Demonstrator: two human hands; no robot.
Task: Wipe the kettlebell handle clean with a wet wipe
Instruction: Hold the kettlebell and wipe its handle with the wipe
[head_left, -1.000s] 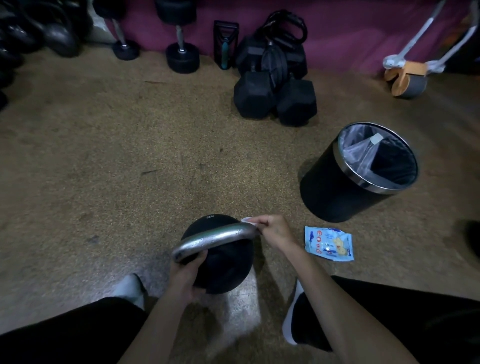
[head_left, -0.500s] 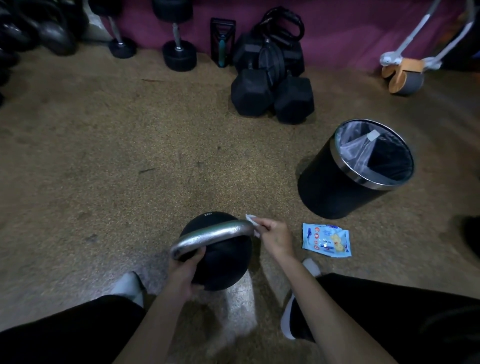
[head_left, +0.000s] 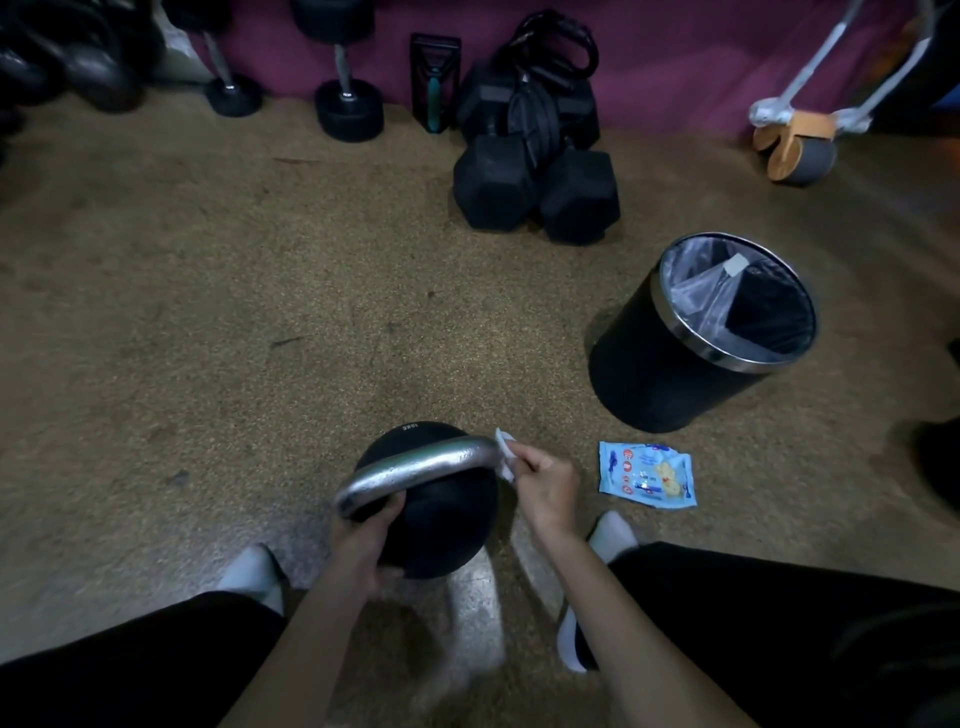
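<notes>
You've got 1 kettlebell (head_left: 431, 525) on the floor (head_left: 260, 312), right in front of you betw. your 2 white socks (head_left: 252, 571). It has 1 silver handle (head_left: 415, 467) arching over the black ball.

Other counts:
- 1 wet wipe (head_left: 505, 457).
- 1 blue wipe pack (head_left: 647, 475), flat on the floor just right of your right hand.
- 1 black bin (head_left: 670, 374) w/ a liner, beyond the pack.
- 2 round dumbbells (head_left: 348, 109) on end by the far wall.
- A pile of hex dumbbells (head_left: 493, 182): 2 heads clear in front, the rest too dark to count.
- 1 ab roller (head_left: 795, 145), far right.

Left hand (head_left: 363, 540) grips the handle's left end, fingers curled round the bar, forearm coming up from bottom centre. Right hand (head_left: 545, 483) pinches the wipe betw. thumb & fingers and presses it on the handle's right bend. A wipe corner sticks up past the bar.

Vs 1 s ago, your right hand sits a bit lower round that bend and more of the wipe corner shows. Your right foot has come fwd, toe now beside your right wrist. Left hand, kettlebell, pack & bin are unchanged.
</notes>
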